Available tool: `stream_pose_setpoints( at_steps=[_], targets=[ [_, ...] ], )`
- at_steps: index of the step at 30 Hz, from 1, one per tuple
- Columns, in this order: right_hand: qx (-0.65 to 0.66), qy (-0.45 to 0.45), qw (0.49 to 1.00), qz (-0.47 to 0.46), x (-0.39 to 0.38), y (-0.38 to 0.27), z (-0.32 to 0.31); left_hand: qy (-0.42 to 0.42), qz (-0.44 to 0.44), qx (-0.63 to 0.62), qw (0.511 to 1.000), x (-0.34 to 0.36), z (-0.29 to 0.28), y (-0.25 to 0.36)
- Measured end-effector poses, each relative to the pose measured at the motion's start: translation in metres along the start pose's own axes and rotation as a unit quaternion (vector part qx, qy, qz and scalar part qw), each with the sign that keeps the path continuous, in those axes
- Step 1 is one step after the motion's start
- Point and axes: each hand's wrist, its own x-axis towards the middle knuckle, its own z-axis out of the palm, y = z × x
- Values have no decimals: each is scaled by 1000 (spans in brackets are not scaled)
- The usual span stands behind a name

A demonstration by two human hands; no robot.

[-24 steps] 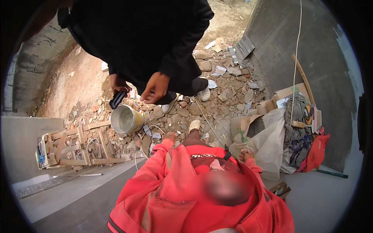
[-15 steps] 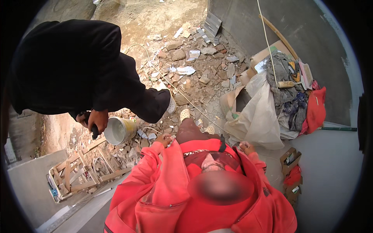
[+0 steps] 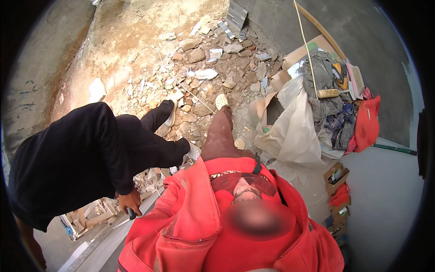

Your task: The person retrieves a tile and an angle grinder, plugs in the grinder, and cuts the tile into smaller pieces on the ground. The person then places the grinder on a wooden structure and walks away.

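Neither of my hands shows; the open red jacket (image 3: 190,204) covers the places where they would be. My left sleeve bends at the jacket's left side, and its end is hidden. Ahead of the jacket, my leg in brown trousers (image 3: 216,138) reaches forward over the rubble, with a cream clog (image 3: 221,100) on the foot. To my left a co-worker in black clothes (image 3: 77,154) leans over. That person's hand (image 3: 130,201) grips a dark handle-like object (image 3: 131,213), whose kind I cannot make out.
Broken stones (image 3: 196,55) and a pale cable (image 3: 186,88) cover the ground ahead. On the right are a whitish sack (image 3: 294,131), grey cloths (image 3: 321,68), a wooden-handled tool (image 3: 327,93), a red cloth (image 3: 366,124) and an open cardboard box (image 3: 336,177). A wooden frame (image 3: 97,219) lies at lower left.
Both my hands have gone out of sight behind the jacket. My leg has stretched forward. The co-worker has shifted down and nearer on the left, and the whitish bucket no longer shows.
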Motion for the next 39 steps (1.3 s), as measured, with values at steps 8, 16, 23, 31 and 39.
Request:
stream_pose_setpoints(
  at_steps=[8,16,23,31,39],
  targets=[
    [31,-41,998,23,148,-155,-25,2,-21,-54,998,112,-91,251],
    [-1,-62,998,16,320,-383,-69,-33,87,56,994,147,-241,468],
    [-175,86,974,-114,459,-517,-108,55,-4,-330,942,213,-314,512],
    [-132,128,979,-90,543,-538,-107,105,0,-400,911,253,-375,527],
    [0,47,999,25,639,-589,-117,55,15,-496,866,325,-430,555]
  ],
)
